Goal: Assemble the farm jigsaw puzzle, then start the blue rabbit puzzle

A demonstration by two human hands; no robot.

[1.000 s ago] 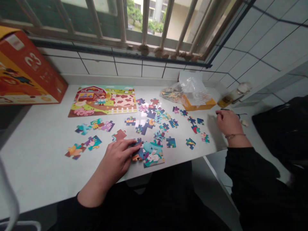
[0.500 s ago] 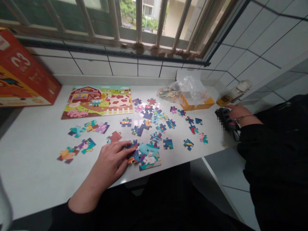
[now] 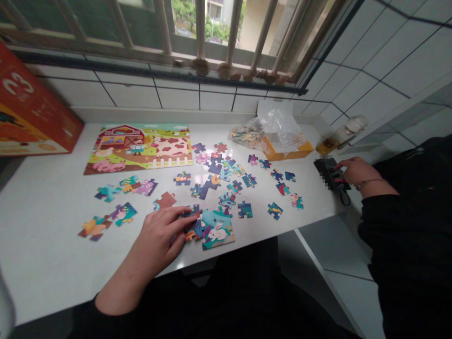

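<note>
My left hand [image 3: 164, 231] lies with its fingers stretched out on dark blue jigsaw pieces [image 3: 195, 230]. These adjoin a patch of joined pieces with a white rabbit [image 3: 218, 231], near the counter's front edge. Its fingers partly hide the pieces. At the right, my right hand [image 3: 359, 172], a thin bracelet at its wrist, has its index finger stretched to a small black device [image 3: 331, 172]; its other fingers are partly curled. Part of the device is blurred out. Several loose jigsaw pieces [image 3: 213, 162] are scattered beyond and beside my left hand.
A farm picture board [image 3: 141, 147] lies at the back left, by a large red box [image 3: 35, 103]. A plastic bag of pieces [image 3: 246, 133] and a yellow box [image 3: 289, 149] stand at the back. Behind the device is a bottle of amber liquid [image 3: 341, 136]. Window bars [image 3: 200, 37] face the counter.
My right hand has drawn slightly right and down, its index finger now reaching onto the device's edge. My left hand rests on the same pieces. The whole view has shifted a little.
</note>
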